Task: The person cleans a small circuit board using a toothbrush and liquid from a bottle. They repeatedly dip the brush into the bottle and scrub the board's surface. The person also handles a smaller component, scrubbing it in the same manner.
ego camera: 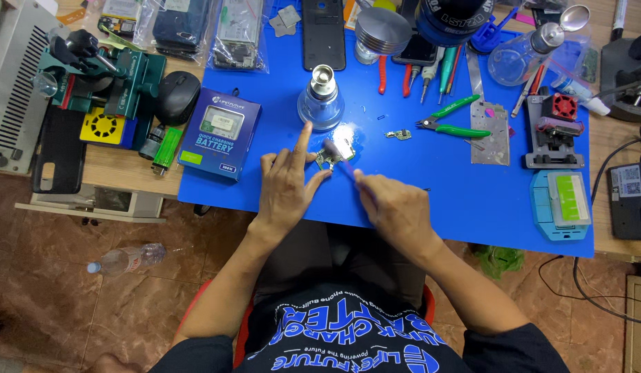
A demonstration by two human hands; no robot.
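Near the front edge of the blue mat [431, 179] on the counter, the left hand [286, 190] pins a small circuit board [328, 160] under thumb and fingertips, index finger raised, while the right hand [396, 207], just right of it, pinches a purple-handled brush [341, 160] whose long axis slants up-left onto the board.

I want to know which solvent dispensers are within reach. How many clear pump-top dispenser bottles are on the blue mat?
2. One clear dispenser bottle stands just beyond the left hand; another bottle lies tilted at the mat's far right. Clutter may hide more.
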